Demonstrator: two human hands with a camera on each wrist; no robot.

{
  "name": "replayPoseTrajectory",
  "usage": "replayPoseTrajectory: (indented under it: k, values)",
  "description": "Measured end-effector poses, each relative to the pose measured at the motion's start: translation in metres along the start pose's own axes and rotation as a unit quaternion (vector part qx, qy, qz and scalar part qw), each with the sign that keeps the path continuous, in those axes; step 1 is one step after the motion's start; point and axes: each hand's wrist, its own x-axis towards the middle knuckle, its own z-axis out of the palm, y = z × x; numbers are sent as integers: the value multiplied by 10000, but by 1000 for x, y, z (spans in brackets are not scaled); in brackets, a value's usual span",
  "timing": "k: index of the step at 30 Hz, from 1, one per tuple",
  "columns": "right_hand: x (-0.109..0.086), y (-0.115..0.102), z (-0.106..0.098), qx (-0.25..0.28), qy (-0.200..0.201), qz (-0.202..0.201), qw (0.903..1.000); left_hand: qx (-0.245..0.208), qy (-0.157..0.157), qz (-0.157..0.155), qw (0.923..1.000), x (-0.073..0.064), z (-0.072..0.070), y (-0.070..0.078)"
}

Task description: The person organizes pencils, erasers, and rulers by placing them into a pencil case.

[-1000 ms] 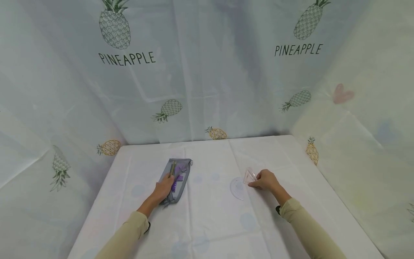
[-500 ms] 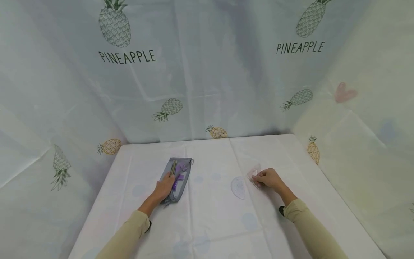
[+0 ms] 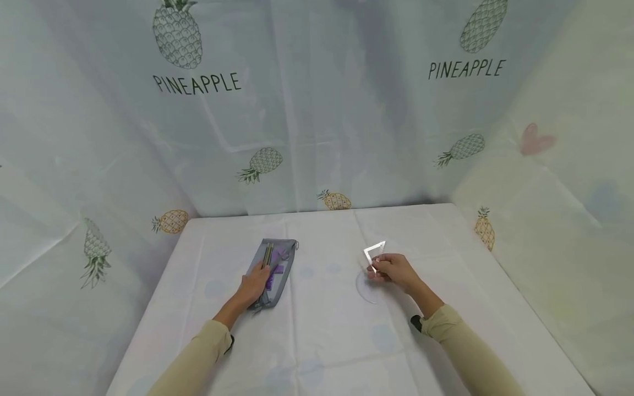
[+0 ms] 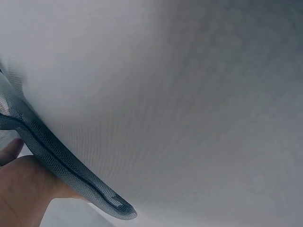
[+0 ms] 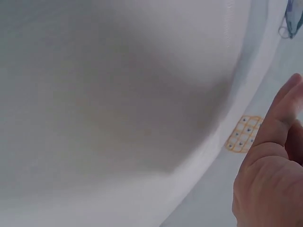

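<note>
My left hand (image 3: pixel 251 286) grips a grey mesh pencil case (image 3: pixel 283 278) at the left of the table. Pencils and purple items show inside it. The left wrist view catches the edge of the pencil case (image 4: pixel 71 170) with fingers against it. Between thumb and fingers, my right hand (image 3: pixel 396 269) pinches a small clear set square (image 3: pixel 374 247), tilted up and catching the light. Below it a clear protractor (image 3: pixel 363 291) lies on the cloth, its top partly covered by that hand. In the right wrist view the right hand (image 5: pixel 270 175) shows, but the set square does not.
A white cloth covers the table (image 3: pixel 322 330). Its back edge meets a hanging curtain (image 3: pixel 327 126) printed with pineapples, and similar sheets enclose the left and right sides.
My right hand first shifted slightly right with the set square, then came back left and tilted it upright near the protractor. The left hand stays on the pencil case.
</note>
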Motion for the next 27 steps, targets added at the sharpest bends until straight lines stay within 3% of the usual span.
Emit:
replayPoseTrajectory:
  k: [12,16,27]
  values:
    - [17,-10,36,148,139,104,9997,156,59,215,9996,0,0,0]
    - [22,-12,55,214,196,169,9994,193,89,221,9995,0,1,1]
    - [31,-22,110,246,365,-112,9990,153,104,150,9997,1,-1,1]
